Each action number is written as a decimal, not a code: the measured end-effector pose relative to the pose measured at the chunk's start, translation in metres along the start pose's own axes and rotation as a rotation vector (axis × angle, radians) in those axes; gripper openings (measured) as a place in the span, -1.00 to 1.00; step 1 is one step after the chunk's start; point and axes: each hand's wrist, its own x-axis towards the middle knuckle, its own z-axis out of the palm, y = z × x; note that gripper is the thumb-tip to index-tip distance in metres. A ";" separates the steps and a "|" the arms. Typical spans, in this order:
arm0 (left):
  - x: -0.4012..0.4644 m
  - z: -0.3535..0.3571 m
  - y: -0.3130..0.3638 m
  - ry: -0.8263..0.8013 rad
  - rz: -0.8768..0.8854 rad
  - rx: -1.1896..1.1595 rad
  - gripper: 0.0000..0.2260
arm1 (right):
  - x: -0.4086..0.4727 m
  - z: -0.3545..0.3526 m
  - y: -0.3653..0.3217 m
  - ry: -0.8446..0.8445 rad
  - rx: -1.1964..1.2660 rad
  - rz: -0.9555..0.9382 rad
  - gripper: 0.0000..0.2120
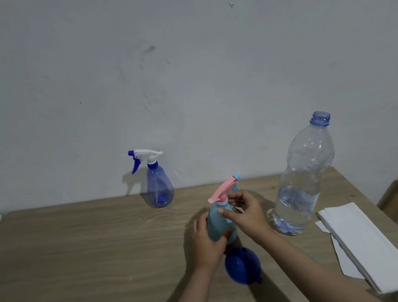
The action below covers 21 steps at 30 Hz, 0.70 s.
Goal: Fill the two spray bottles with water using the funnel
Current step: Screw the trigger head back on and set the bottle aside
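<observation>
- The table (80, 251) has a matt wood-grain top.
- The water bottle (305, 176) is clear, glossy plastic, ribbed and slightly dented.
- The far spray bottle (159, 187) is translucent blue plastic with a white and blue plastic trigger.
- The near spray bottle (217, 225) looks like frosted pale blue plastic with a pink trigger.
- The funnel (242, 266) is smooth blue plastic.
- The folded sheets (367, 245) look like matt white paper.
- The wall (183, 65) is dull, scuffed paint.

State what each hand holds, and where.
Left hand grips the light-blue spray bottle by its body; right hand holds its neck, below the pink trigger head.

Light blue spray bottle (219, 223) base hidden behind left hand (207, 243), neck covered by right hand (246, 216) fingers (225, 213), white paper stack (367, 243) cut at lower right edge
</observation>
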 end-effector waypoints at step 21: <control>0.003 0.006 -0.007 0.029 0.002 -0.061 -0.36 | 0.010 0.003 -0.003 -0.033 -0.007 0.022 -0.72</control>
